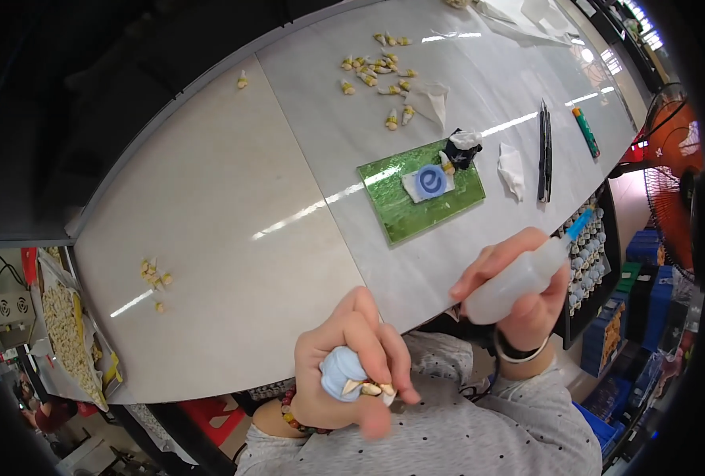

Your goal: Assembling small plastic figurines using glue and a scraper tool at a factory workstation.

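1 bottle point(519, 279), 2 tweezers point(543, 151).

Grey dotted sleeves, beaded bracelet point(290, 416), black wristband point(519, 351)

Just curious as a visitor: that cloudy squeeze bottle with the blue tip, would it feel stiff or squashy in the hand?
Probably squashy: the squeeze bottle looks like thin cloudy plastic, wrapped by the right hand. Likely light. Its rounded body might roll if laid down.

Left hand point(351, 361) grips figurine point(344, 374), right hand point(519, 289) bottle point(519, 278)
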A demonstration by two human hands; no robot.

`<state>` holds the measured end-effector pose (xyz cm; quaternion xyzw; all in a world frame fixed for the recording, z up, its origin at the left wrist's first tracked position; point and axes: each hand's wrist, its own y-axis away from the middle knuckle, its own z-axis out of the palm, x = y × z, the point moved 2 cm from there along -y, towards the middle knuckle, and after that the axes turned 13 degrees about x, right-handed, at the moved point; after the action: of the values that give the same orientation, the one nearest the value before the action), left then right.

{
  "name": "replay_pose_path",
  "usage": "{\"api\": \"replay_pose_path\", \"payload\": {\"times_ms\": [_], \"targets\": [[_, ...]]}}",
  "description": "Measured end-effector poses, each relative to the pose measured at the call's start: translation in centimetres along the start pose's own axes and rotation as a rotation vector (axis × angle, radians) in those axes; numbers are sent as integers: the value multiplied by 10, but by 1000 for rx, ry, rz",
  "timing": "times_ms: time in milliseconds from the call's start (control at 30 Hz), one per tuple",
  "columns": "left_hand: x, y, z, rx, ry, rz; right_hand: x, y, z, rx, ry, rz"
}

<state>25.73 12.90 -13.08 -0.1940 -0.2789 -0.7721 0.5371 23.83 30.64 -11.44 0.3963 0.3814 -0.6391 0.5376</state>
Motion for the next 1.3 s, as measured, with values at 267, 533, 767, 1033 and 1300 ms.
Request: {"api": "replay_pose_path", "payload": {"times_ms": [267,533,767,1033,1300], "targets": [[2,-5,-11,-143,49,-91,16,-1,21,-38,-161,53],[3,-13,-3,-118,179,-120,13,-4,15,91,-23,50],[4,-8,9,-103,264,-140,16,-4,12,226,-19,13],[8,-6,8,-112,295,-136,4,4,12,148,-75,-90],[5,-5,9,-86,111,49,-1,6,13,39,-85,-383]]}}
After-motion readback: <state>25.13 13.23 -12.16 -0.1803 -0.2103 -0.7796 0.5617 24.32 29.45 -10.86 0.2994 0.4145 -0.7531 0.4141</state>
